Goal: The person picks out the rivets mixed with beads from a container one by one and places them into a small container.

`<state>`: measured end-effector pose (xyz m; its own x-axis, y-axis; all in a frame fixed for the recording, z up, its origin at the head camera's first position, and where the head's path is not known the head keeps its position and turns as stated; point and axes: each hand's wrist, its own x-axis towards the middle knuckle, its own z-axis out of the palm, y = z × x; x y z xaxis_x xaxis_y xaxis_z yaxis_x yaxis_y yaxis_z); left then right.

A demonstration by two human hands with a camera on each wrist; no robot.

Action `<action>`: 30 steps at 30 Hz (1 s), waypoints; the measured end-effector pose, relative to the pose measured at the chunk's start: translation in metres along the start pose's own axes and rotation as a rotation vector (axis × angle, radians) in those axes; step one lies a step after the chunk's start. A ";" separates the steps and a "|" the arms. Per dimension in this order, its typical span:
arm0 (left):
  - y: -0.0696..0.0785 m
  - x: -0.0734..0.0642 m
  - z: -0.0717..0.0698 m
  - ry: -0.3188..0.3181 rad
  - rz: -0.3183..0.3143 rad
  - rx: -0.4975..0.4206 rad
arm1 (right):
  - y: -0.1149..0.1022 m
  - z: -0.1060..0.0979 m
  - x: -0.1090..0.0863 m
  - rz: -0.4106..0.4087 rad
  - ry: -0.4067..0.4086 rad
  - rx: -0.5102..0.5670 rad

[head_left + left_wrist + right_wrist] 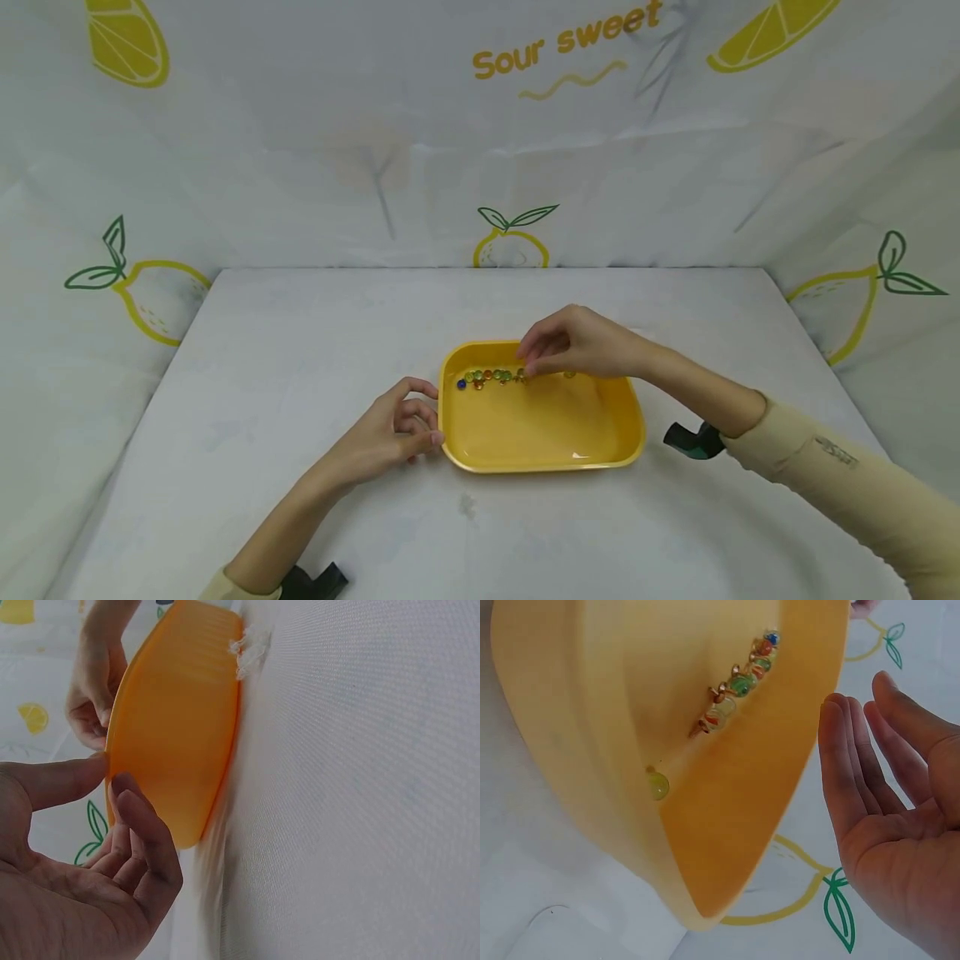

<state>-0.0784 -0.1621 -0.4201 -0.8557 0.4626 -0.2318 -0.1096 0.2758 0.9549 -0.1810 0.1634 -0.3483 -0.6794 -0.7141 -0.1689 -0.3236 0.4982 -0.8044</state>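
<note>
A yellow plastic tray with raised walls stands on the white surface. Inside, along its far wall, lie several small shiny glass marbles in a row, blue, green and orange among them. A lone yellow-green marble lies apart from the row, nearer the tray's right end. My left hand holds the tray's left rim, thumb on the edge and curled fingers against the outer wall. Over the far rim hangs my right hand, fingertips by the right end of the row. In the right wrist view its thumb and fingers stand apart with nothing visible between them.
White cloth with lemon prints rises behind the table and at both sides. A dark strap-like device sits by the right wrist, and a similar dark device by the left.
</note>
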 end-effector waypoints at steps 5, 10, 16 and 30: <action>0.000 -0.001 0.000 -0.001 -0.004 -0.005 | 0.001 0.005 0.006 -0.009 -0.033 -0.014; 0.000 -0.001 0.000 -0.005 -0.003 -0.012 | 0.001 0.009 0.010 0.006 -0.053 -0.061; 0.000 -0.001 0.001 -0.004 -0.009 -0.010 | 0.002 0.012 0.013 0.035 -0.084 -0.069; 0.002 -0.001 0.000 0.003 -0.011 0.007 | 0.012 0.017 0.020 0.070 -0.102 -0.091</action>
<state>-0.0779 -0.1618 -0.4182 -0.8561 0.4569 -0.2414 -0.1153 0.2865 0.9511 -0.1873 0.1464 -0.3712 -0.6334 -0.7199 -0.2840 -0.3393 0.5882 -0.7341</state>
